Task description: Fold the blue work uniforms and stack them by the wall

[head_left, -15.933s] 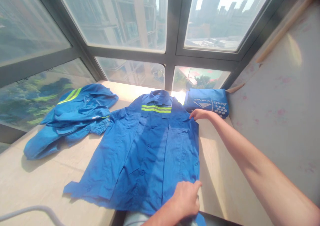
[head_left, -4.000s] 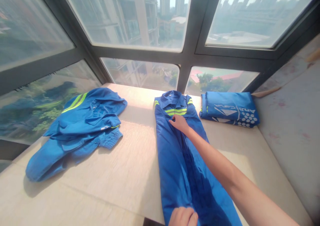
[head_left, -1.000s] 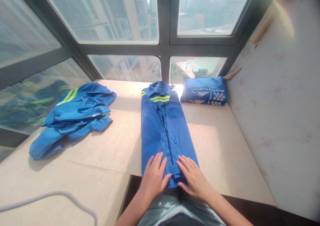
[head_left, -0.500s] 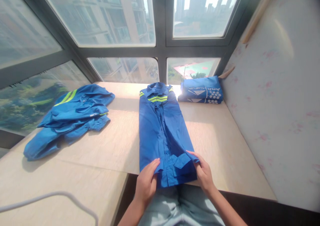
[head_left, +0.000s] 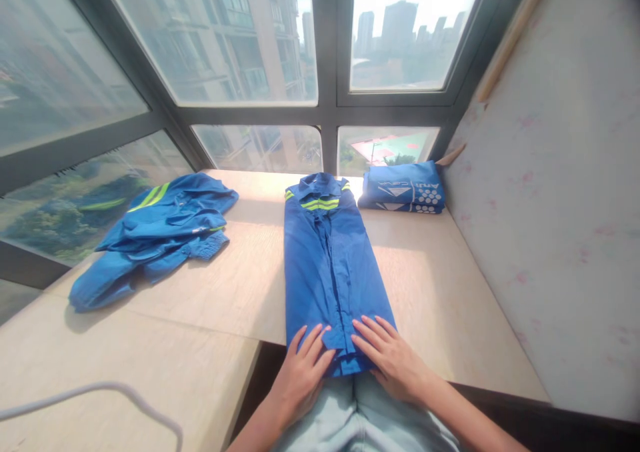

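Observation:
A blue work jacket (head_left: 335, 265) with yellow-green reflective stripes lies in a long narrow fold, its collar toward the window and its lower hem at the near edge of the wooden surface. My left hand (head_left: 300, 372) rests on the jacket's lower left part, fingers spread. Across from it, my right hand (head_left: 387, 355) lies flat on the lower right part, with its fingers stretched out. Both palms face down, and part of the hem shows between them.
Another blue jacket (head_left: 165, 232) with matching stripes lies crumpled at the left. A folded blue bundle with white print (head_left: 403, 189) sits at the back right by the wall (head_left: 540, 239). A grey cable (head_left: 100, 389) curves over the near left of the wooden surface (head_left: 200, 319).
Both hands have let go of the lower edges they pinched and moved inward to lie on the cloth. The lower front now lies flatter. The view has shifted slightly.

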Motion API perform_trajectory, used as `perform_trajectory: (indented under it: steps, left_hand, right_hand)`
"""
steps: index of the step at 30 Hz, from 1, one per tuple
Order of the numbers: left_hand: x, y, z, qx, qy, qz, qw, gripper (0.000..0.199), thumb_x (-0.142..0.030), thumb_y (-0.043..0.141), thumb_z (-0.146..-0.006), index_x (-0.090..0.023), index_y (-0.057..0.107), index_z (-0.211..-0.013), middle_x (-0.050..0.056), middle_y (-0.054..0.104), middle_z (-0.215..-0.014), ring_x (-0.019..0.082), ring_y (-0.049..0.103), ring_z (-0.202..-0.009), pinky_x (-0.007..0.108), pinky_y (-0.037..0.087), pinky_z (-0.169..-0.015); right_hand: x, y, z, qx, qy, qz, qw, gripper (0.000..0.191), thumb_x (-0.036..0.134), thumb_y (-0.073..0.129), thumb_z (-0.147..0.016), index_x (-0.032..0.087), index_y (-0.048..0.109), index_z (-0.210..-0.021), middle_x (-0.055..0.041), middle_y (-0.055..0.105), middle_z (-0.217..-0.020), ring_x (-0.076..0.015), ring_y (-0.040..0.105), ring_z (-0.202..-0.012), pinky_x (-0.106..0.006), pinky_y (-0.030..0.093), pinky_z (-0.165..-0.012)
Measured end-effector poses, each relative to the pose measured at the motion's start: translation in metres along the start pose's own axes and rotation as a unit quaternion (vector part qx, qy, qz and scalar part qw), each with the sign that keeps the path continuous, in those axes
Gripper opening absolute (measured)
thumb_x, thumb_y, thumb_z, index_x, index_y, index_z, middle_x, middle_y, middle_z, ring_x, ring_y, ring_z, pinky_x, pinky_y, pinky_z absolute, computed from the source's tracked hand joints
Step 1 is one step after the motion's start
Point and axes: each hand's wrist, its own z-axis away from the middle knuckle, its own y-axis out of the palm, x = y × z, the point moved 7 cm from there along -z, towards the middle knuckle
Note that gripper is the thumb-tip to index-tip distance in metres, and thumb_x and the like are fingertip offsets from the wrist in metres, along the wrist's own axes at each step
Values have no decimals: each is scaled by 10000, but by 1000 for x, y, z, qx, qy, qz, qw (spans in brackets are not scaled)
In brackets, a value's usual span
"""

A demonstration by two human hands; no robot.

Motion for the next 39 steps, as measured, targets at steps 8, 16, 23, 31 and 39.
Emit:
perform_trajectory:
  steps: [8,16,23,31,39]
  left_hand:
    - [2,4,16,-96,-18,-25,995,345,-19,417,-889,-175,663,-1074,112,605,-1420,253,497,-1379,469,437,-1121]
    - [9,11,19,-100,-30,36,994,692,0,402,-789,-94,429,-1474,141,600,-1419,241,490,-1389,444,468,-1111]
    - [10,-6,12,4,-8,93,996,669,-176,575,-835,-204,469,-1495,137,507,-1512,319,471,-1392,520,434,-1135]
    - [105,-26,-59,6,-55,49,997,502,-298,506,-978,-294,498,-1480,82,372,-1612,332,290,-1499,564,296,-1193]
    - [144,4,-147,66,54,28,996,593,-430,459,-1005,-317,326,-1571,66,256,-1665,306,214,-1529,554,154,-1227]
  right_hand:
    - [12,13,5,-133,3,65,989,676,128,572,-814,200,481,-1480,-131,504,-1512,-320,458,-1385,-531,373,-1132]
    - [46,16,-19,-170,-39,100,980,464,232,574,-952,301,546,-1410,-95,483,-1532,-297,517,-1292,-494,452,-1044]
    - [45,16,-31,-179,-66,95,977,376,197,509,-987,223,594,-1352,-93,618,-1387,-269,591,-1167,-432,511,-945]
    - [46,-11,-39,-124,-80,78,986,238,203,486,-1002,204,663,-1162,-71,690,-1252,-228,625,-1054,-340,541,-847]
    - [40,-51,-42,-19,-101,18,995,116,243,523,-1005,222,629,-1047,-35,717,-1013,-163,598,-827,-247,476,-695]
